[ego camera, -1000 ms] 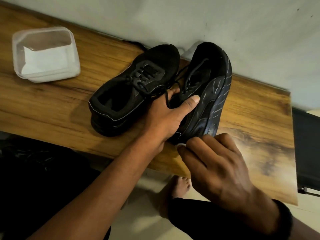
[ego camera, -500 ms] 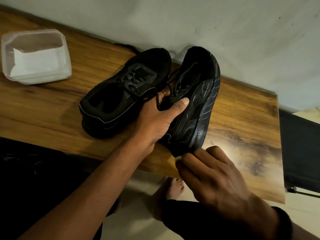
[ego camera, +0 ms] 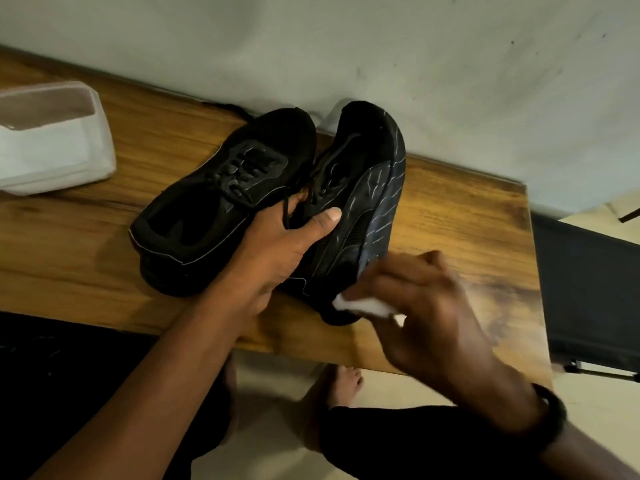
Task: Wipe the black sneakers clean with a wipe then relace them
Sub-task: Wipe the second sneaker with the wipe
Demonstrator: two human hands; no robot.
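Two black sneakers lie on a wooden table [ego camera: 450, 216]. The left sneaker [ego camera: 221, 202] rests flat with its laces in. The right sneaker [ego camera: 360, 199] is tipped on its side, sole facing right. My left hand [ego camera: 277, 251] grips this tipped sneaker at its opening, thumb across the side and fingers inside. My right hand [ego camera: 422, 306], blurred, holds a white wipe [ego camera: 363, 304] against the heel end of that sneaker's sole. Loose black laces [ego camera: 311, 188] hang between the two shoes.
A clear plastic tub [ego camera: 52, 140] with white wipes stands at the table's left end. A wall runs along the table's far edge. A black chair [ego camera: 588, 292] stands to the right of the table. My bare foot [ego camera: 343, 386] is on the floor below.
My right hand has moved up from the table's front edge onto the sneaker's heel, and the white wipe now shows under its fingers. My left hand keeps its hold.
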